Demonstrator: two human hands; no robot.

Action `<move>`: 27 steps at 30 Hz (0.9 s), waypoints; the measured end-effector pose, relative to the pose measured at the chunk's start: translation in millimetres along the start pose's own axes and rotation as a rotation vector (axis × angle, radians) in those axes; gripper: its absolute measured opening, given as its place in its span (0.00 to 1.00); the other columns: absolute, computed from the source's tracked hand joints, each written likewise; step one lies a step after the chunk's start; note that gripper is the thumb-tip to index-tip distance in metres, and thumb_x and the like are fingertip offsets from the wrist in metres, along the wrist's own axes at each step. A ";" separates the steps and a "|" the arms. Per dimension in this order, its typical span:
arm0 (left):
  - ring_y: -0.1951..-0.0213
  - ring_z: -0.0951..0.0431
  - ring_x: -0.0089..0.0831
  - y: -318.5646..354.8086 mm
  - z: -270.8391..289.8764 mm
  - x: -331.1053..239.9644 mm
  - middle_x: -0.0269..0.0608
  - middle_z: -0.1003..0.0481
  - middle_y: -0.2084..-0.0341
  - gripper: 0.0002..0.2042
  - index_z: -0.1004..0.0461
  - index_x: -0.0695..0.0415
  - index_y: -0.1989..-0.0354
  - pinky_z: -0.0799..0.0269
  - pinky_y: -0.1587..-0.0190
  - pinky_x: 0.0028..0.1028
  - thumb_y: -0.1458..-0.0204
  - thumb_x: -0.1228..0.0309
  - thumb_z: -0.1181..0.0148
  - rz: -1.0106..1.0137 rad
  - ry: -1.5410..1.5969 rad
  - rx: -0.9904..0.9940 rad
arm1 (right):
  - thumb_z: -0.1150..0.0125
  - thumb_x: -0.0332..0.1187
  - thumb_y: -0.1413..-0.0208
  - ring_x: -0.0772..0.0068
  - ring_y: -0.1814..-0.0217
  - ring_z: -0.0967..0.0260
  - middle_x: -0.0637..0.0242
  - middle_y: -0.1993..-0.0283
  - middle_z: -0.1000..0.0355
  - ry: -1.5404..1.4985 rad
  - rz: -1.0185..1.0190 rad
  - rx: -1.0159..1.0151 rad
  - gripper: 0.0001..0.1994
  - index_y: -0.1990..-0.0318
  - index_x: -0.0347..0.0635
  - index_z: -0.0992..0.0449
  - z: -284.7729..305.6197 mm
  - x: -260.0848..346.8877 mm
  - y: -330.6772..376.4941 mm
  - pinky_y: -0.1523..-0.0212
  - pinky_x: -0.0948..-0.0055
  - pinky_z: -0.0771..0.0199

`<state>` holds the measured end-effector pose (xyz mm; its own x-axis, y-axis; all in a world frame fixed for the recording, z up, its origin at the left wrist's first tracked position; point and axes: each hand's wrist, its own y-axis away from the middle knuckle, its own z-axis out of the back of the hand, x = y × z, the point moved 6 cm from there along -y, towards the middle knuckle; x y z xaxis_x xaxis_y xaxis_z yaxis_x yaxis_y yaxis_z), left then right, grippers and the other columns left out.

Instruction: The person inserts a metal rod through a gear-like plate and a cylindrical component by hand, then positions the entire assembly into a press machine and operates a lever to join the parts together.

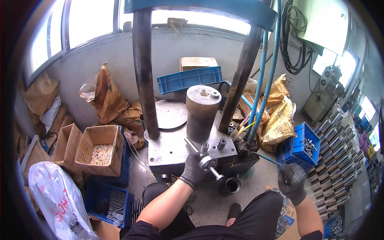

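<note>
Gloved right hand (292, 180), beside the press base (172, 150), is clenched on a thin rod (267, 159); left hand (195, 168) grasps a flanged steel shaft (204, 159) at its front edge.

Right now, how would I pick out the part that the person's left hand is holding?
Find the grey press table between the two dark columns. At its front edge the gloved left hand grips a metal shaft with a round collar. Unlike the short bushings standing behind it, it is long, thin and slanted.

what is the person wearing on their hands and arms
Both the left hand and the right hand wear dark grey, snug work gloves ending at the wrist. The forearms are bare; short black sleeves show near the lower edge.
</note>
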<state>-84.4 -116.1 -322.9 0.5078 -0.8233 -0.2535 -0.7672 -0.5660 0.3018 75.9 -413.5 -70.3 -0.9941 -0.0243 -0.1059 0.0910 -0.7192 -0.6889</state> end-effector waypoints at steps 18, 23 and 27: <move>0.60 0.16 0.61 -16.1 45.8 -9.2 0.58 0.21 0.65 0.36 0.25 0.61 0.57 0.16 0.53 0.59 0.30 0.33 0.59 0.182 -0.004 -0.082 | 0.31 0.25 0.41 0.55 0.60 0.20 0.55 0.59 0.19 -0.800 -0.460 0.205 0.10 0.52 0.37 0.16 -203.8 68.1 48.1 0.58 0.61 0.19; 0.62 0.20 0.54 8.2 29.9 22.7 0.33 0.25 0.74 0.35 0.27 0.58 0.58 0.19 0.51 0.56 0.30 0.33 0.59 0.253 0.041 0.024 | 0.32 0.29 0.40 0.51 0.56 0.18 0.54 0.57 0.18 -0.773 -0.478 0.270 0.11 0.51 0.38 0.16 -218.4 59.7 61.8 0.54 0.59 0.18; 0.58 0.16 0.51 24.8 32.5 36.9 0.44 0.21 0.69 0.30 0.23 0.60 0.57 0.17 0.48 0.53 0.32 0.39 0.48 0.232 -0.145 -0.061 | 0.33 0.31 0.39 0.52 0.53 0.18 0.54 0.54 0.18 -0.762 -0.456 0.289 0.12 0.49 0.39 0.17 -220.4 61.7 68.4 0.52 0.60 0.18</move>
<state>-97.4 -159.2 -354.6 0.2563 -0.9191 -0.2992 -0.8293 -0.3682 0.4205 33.9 -311.1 -282.0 -0.7101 -0.0727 0.7003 -0.2340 -0.9137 -0.3322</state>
